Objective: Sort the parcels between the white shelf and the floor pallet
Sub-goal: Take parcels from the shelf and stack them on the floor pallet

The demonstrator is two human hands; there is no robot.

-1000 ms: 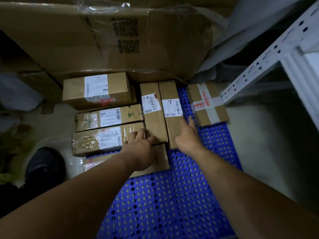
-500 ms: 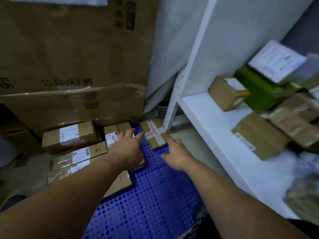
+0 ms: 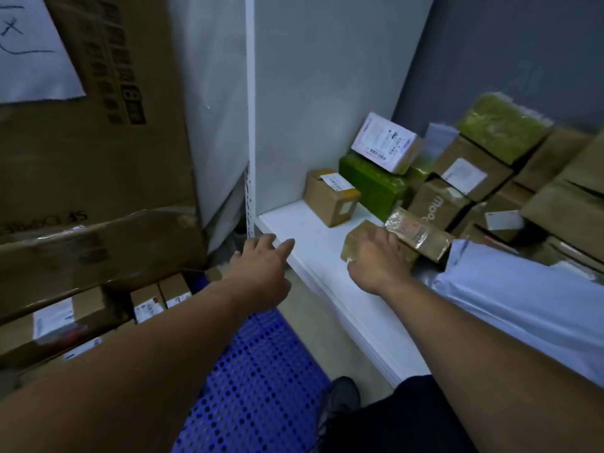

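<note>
Step in hand, as I judge it: taking a parcel off the white shelf.

- My right hand: laid over a brown box at the shelf's front edge. The fingers bend across its top, but I cannot tell whether they grip.
- My left hand: open, fingers spread, holding nothing, just off the shelf's front corner.
- A taped parcel touches the box, and a white mailer bag lies along the shelf front.
- Next move needs a firm grasp, a lift clear of the taped parcel, then a carry down to the blue pallet below the shelf.
- Room: bare board toward the shelf's corner post. The pallet is open nearest the shelf, with parcels at its far side.
</note>
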